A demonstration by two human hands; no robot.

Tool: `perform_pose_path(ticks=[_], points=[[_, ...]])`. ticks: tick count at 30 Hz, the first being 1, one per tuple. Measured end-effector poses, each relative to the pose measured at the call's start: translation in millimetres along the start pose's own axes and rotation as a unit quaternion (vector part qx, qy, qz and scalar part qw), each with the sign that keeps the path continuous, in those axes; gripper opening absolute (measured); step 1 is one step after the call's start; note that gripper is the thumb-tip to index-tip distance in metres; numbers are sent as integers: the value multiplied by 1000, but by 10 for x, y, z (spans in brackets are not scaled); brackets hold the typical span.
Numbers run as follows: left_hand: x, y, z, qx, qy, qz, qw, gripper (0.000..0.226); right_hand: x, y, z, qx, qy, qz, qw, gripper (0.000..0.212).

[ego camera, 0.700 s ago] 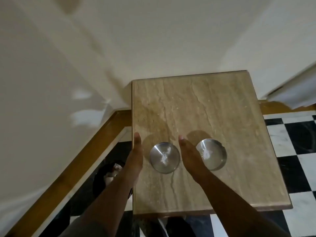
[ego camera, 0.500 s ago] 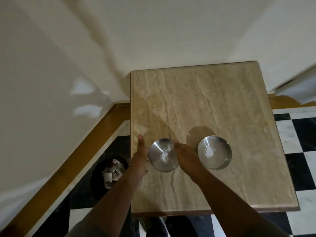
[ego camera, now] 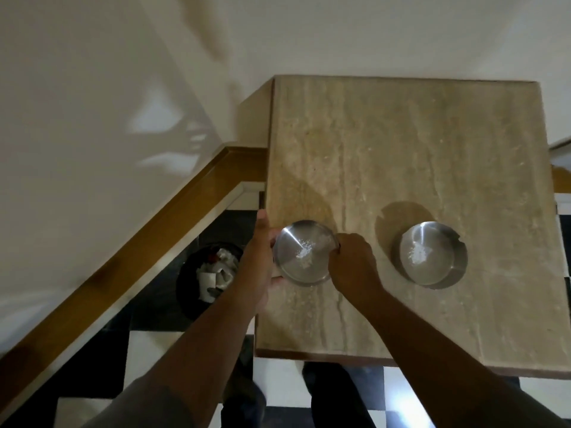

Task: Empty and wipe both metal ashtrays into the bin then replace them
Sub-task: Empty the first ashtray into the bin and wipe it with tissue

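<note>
Stone worktop [ego camera: 401, 134], bin [ego camera: 210, 279] just left. Near ashtray [ego camera: 304, 253] clasped between left hand [ego camera: 258, 261] and right hand [ego camera: 350, 264]; far ashtray [ego camera: 429, 253] untouched rightward.

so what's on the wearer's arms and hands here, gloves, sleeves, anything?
Both hands bare: no gloves, rings or watch visible on the left hand or the right hand. Forearms are uncovered too. Grey sleeves start around the elbow at the bottom edge of the frame, apparently pushed or rolled up. No markings or logos can be made out on them.
</note>
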State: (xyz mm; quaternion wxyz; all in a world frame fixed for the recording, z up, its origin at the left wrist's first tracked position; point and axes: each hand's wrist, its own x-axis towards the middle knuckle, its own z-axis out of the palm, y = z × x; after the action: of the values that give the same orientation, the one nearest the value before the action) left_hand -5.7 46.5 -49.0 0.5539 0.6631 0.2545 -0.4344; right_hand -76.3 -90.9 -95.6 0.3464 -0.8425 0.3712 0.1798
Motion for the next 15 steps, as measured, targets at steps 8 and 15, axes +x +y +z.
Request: perform_pose_path(ticks=[8,15], points=[[-30,-197,-1282,-55,102,-89,989,34,-398,-841,805,-19,-6,-113,993,23],[177,-498,-2248,-63,-113,-157,979,103,-666,-1174,1355,14,11,-212,977,21]])
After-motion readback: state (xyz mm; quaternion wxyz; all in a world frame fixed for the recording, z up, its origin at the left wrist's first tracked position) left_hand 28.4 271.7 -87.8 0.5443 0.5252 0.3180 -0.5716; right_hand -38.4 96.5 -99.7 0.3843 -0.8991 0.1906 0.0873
